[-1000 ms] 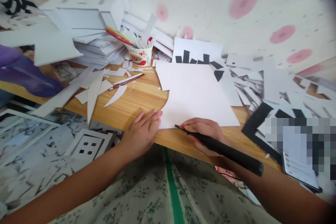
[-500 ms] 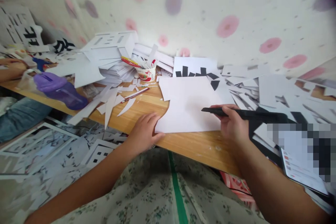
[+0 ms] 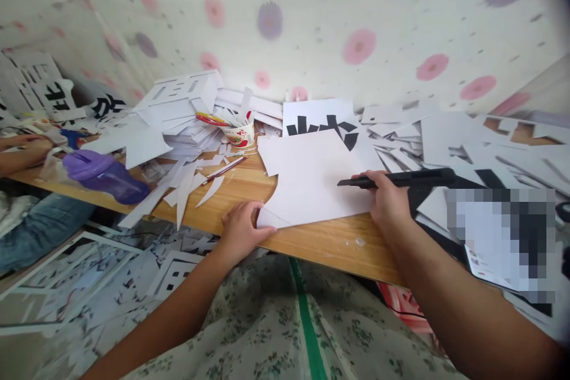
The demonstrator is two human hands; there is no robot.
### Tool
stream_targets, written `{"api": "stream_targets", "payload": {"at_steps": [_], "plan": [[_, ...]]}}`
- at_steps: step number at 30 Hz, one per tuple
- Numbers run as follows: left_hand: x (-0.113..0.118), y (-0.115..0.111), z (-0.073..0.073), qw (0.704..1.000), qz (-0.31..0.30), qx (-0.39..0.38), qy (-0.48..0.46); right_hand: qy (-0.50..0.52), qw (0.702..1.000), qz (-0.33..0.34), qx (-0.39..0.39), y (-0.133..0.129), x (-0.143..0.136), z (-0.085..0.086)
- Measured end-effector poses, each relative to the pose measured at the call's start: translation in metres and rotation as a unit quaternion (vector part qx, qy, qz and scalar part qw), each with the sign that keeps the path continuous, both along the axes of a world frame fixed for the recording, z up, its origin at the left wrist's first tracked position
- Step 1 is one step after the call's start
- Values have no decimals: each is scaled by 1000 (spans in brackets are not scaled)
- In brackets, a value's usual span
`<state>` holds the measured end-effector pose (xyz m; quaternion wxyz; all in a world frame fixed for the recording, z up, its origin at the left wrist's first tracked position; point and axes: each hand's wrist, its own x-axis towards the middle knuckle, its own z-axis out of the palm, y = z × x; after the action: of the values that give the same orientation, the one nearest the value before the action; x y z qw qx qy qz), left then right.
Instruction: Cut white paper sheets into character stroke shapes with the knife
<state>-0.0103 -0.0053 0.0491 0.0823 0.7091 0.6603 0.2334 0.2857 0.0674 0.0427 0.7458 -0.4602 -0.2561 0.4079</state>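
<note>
A white board sheet (image 3: 312,181) with a notched, curved left side lies on the wooden table. My left hand (image 3: 244,227) grips its lower left corner, with the thumb along the front edge and the fingers curled at the side. A thin dark line runs across the sheet near that corner. In my right hand (image 3: 390,199) is a black utility knife (image 3: 416,178), held over the sheet's right part with its tip pointing left. Whether the tip touches the surface I cannot tell. My right hand rests by the sheet's right edge.
A paper cup (image 3: 240,135) of tools stands behind, near stacked white boards (image 3: 184,98). A purple bottle (image 3: 107,175) lies on the left; another person's hand (image 3: 33,151) is beyond it. White offcuts (image 3: 396,142) and a phone (image 3: 485,267) lie to the right.
My left fingers have curled in more at the sheet's corner, where a thin line now shows. The knife has turned slightly in my right hand, and the whole view has shifted a little.
</note>
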Motion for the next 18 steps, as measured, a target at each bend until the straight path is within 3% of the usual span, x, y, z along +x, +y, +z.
{"api": "stream_targets", "payload": {"at_steps": [6,18], "plan": [[-2,-4,-4,995,-23,0,-96,16,1000,6,0,1,2,-2],[-1,-1,-6,986,-47,27,-157,59,998,-11,3,-1,2,7]]}}
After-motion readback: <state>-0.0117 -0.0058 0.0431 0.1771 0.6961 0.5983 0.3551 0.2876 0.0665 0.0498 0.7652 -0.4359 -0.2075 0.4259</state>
